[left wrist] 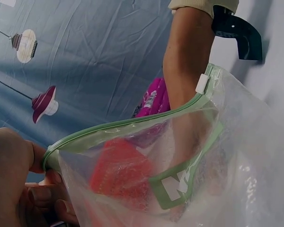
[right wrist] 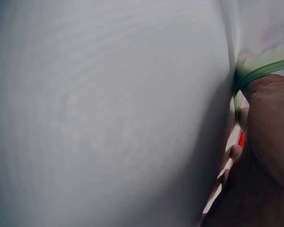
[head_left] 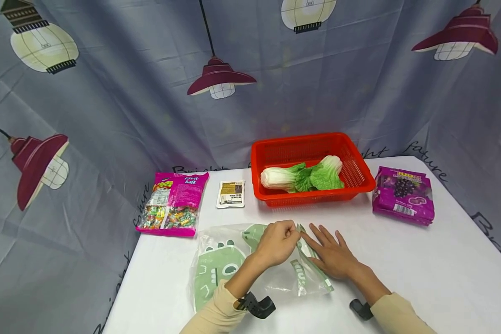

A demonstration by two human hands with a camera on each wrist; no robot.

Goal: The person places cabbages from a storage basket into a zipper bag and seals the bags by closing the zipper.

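Clear, glossy plastic film on the zip bag (head_left: pixel 250 264), crinkled, with a matt green printed pattern and a green plastic zip strip. Smooth matt white on the worktop (head_left: pixel 421 260). Hard, shiny red plastic in a fine mesh on the basket (head_left: pixel 313 148). Glossy foil-like wrapping on the pink sweet packet (head_left: pixel 173 202) and the purple packet (head_left: pixel 402 195). Waxy, ribbed leaf on the cabbage (head_left: pixel 305 176). Soft, creased printed cloth on the backdrop (head_left: pixel 129 93).
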